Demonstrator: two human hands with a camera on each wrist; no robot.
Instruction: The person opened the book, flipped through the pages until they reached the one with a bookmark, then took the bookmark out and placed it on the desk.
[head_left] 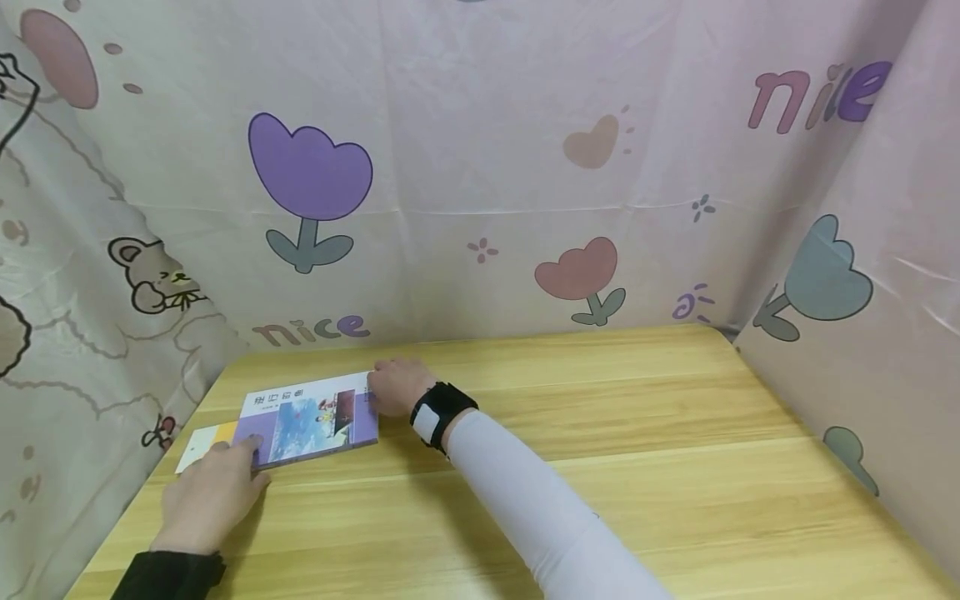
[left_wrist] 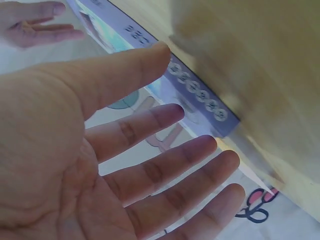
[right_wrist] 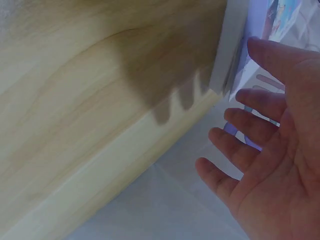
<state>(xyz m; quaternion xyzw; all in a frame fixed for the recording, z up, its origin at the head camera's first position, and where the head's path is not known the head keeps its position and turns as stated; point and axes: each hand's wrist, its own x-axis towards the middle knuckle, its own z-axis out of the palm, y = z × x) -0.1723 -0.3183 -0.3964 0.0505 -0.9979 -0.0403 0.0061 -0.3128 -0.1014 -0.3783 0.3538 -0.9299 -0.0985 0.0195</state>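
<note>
A purple and white book (head_left: 311, 421) with a blue picture on its cover lies at the left of the table. My left hand (head_left: 213, 492) is at its near left corner, fingers fairly straight. In the left wrist view, the thumb is by the purple spine (left_wrist: 195, 90) and the index finger lies over the cover. My right hand (head_left: 401, 386) touches the book's right edge; in the right wrist view its thumb meets the cover near the page edges (right_wrist: 227, 55), fingers extended. A white and yellow book or booklet (head_left: 198, 446) shows partly at the left, the rest hidden.
The wooden table (head_left: 600, 467) extends to the right. A printed curtain (head_left: 465, 125) with tulips and hearts hangs behind and along both sides. The table's far edge meets it just beyond the book.
</note>
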